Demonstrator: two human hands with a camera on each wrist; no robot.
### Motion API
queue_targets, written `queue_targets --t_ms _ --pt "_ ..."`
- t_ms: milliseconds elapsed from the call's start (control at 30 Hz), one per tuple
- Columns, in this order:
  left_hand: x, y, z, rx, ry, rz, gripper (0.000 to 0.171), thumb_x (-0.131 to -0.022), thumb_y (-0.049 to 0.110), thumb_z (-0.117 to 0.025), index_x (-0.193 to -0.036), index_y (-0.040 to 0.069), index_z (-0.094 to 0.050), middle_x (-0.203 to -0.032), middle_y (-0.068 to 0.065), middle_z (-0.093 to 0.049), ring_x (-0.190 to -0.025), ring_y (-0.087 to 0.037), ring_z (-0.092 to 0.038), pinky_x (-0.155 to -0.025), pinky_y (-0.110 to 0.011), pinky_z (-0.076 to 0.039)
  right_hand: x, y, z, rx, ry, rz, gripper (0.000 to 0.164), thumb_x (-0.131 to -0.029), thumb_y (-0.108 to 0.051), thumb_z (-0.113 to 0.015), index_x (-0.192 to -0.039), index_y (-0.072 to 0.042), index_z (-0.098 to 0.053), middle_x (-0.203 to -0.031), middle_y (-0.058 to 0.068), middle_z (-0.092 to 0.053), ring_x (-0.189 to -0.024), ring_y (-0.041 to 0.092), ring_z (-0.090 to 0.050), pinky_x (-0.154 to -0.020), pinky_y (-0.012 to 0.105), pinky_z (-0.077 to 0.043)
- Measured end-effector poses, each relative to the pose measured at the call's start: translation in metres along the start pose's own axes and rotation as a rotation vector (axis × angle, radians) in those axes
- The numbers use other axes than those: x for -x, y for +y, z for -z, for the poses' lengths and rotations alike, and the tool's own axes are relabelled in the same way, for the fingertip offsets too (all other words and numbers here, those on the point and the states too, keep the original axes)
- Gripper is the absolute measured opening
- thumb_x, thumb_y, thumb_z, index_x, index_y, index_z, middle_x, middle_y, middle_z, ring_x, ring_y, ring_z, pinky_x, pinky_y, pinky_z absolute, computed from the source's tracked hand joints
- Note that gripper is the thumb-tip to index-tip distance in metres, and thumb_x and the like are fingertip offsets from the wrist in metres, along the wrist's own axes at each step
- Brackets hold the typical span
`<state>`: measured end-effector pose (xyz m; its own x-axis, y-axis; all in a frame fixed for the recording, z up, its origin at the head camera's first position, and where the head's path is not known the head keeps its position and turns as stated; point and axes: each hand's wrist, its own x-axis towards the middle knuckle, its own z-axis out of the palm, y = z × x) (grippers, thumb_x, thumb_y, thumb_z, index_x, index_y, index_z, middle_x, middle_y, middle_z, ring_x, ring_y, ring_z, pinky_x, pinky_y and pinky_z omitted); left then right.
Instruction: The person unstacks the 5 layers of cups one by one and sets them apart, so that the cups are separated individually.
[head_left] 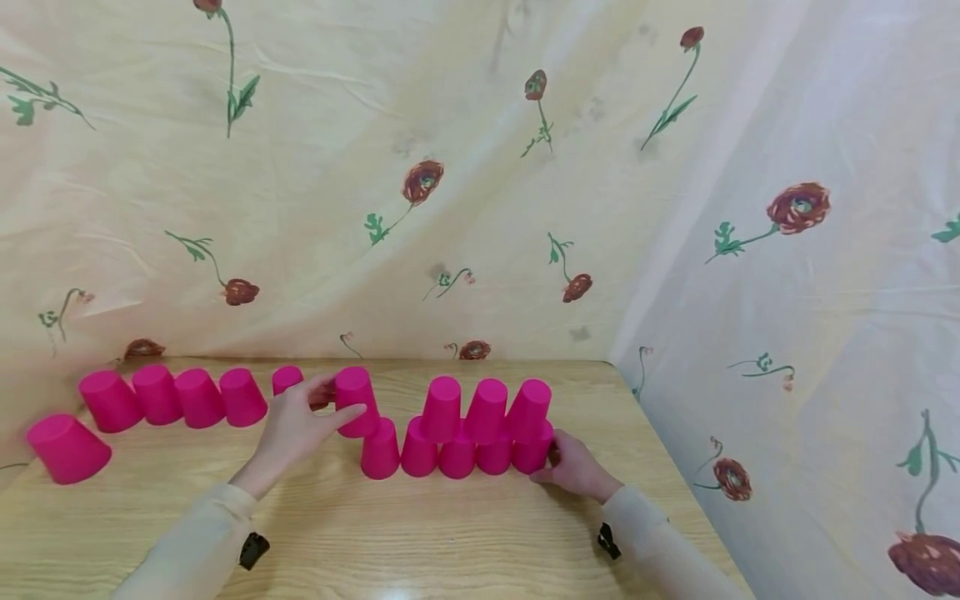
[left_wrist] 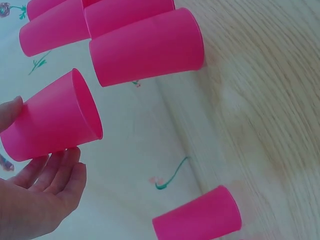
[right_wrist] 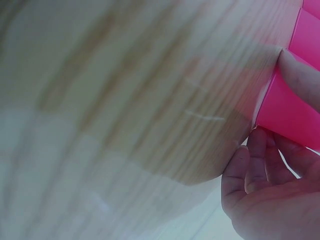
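My left hand [head_left: 294,422] holds a pink cup [head_left: 354,398] mouth down, thumb on one side and fingers on the other. In the left wrist view that cup [left_wrist: 47,120] is apart from the leftmost standing cup [left_wrist: 147,47]. A bottom row of several upside-down pink cups stands side by side, its left end cup [head_left: 380,450] just below the held one. Three more cups rest on top of the row, the middle one [head_left: 486,410] among them. At the right end, my right hand [head_left: 576,467] grips the last bottom cup [right_wrist: 287,107] low down between thumb and fingers.
Several more upside-down pink cups, such as one [head_left: 198,398], stand along the back left of the wooden table [head_left: 420,533]. One cup [head_left: 67,448] is nearer on the far left. Behind hangs a flower-printed cloth [head_left: 315,183], which also runs along the right side.
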<state>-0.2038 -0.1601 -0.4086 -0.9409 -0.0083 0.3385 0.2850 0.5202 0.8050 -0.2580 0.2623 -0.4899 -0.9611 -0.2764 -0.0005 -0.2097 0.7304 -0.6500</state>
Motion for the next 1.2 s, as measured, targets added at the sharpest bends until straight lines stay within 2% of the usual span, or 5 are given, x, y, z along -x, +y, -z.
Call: queue_targets --t_ms 267,467,633,867,1200 --pt "0.007 -0.007 0.012 -0.026 0.033 0.005 0.058 -0.078 0.039 -0.078 -0.124 0.009 -0.06 -0.104 -0.007 -0.067 -0.093 -0.026 -0.063 -0.081 -0.044 -0.052 0.001 0.001 0.0 0.003 0.004 0.005 0.054 -0.072 -0.012 -0.085 -0.117 -0.007 -0.056 -0.102 0.001 -0.059 -0.087 0.021 -0.053 -0.081 0.038 -0.048" --pt "0.015 -0.013 0.024 -0.067 0.036 0.06 0.066 -0.079 0.042 -0.077 -0.128 0.003 -0.055 -0.11 -0.015 -0.064 -0.097 -0.033 -0.061 -0.077 -0.044 -0.054 0.001 0.001 0.0 0.001 0.002 0.01 0.055 -0.071 -0.012 -0.085 -0.117 -0.006 -0.056 -0.103 0.001 -0.059 -0.088 0.021 -0.053 -0.082 0.039 -0.048" --pt "0.021 -0.025 0.035 -0.105 0.029 0.097 0.073 -0.079 0.047 -0.075 -0.131 0.001 -0.052 -0.113 -0.017 -0.063 -0.098 -0.035 -0.06 -0.076 -0.045 -0.054 0.0 0.002 -0.001 -0.007 -0.01 0.025 0.055 -0.071 -0.012 -0.085 -0.117 -0.005 -0.055 -0.103 0.002 -0.059 -0.089 0.021 -0.054 -0.083 0.039 -0.048" --pt "0.029 -0.047 0.05 -0.178 0.048 0.117 0.064 -0.079 0.045 -0.076 -0.121 0.0 -0.058 -0.106 -0.018 -0.065 -0.094 -0.038 -0.061 -0.078 -0.049 -0.052 0.0 0.001 -0.001 -0.009 -0.004 0.013 0.056 -0.071 -0.012 -0.085 -0.118 -0.005 -0.055 -0.104 0.003 -0.059 -0.09 0.021 -0.054 -0.083 0.04 -0.048" --pt "0.04 -0.07 0.07 -0.249 0.01 0.206 0.071 -0.078 0.045 -0.076 -0.12 -0.008 -0.052 -0.106 -0.025 -0.061 -0.09 -0.038 -0.06 -0.066 -0.037 -0.052 0.0 0.003 0.0 -0.023 -0.013 0.018 0.055 -0.072 -0.012 -0.084 -0.119 -0.007 -0.055 -0.105 0.002 -0.059 -0.09 0.02 -0.054 -0.084 0.039 -0.048"
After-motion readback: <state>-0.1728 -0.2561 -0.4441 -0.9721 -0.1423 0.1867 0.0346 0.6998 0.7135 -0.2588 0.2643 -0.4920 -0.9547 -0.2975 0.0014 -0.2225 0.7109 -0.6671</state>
